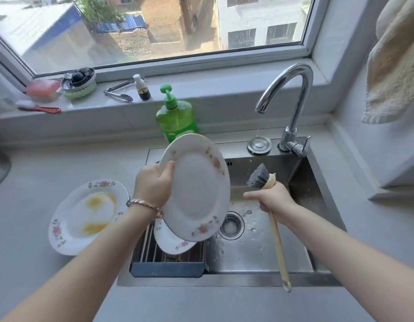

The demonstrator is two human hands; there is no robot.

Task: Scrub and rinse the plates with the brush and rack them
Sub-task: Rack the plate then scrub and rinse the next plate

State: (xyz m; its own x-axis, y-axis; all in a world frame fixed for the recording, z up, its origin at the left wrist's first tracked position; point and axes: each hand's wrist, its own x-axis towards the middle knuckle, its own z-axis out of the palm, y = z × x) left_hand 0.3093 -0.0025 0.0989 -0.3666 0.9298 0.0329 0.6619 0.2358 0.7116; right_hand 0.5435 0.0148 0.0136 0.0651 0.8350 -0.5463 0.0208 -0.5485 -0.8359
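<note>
Currently: left hand (155, 187) pinches white floral-rimmed plate (196, 189) by rim above dark sink rack (169, 268) | right hand (274, 202) grips wooden-handled grey-bristle brush (259, 176) | risk: one-handed hold slips, plate chips racked plate (169, 240) beneath.

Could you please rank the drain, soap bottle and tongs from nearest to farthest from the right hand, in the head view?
From the right hand:
1. Drain, in the sink beside it.
2. Soap bottle, behind the sink.
3. Tongs, far left on the windowsill.
</note>
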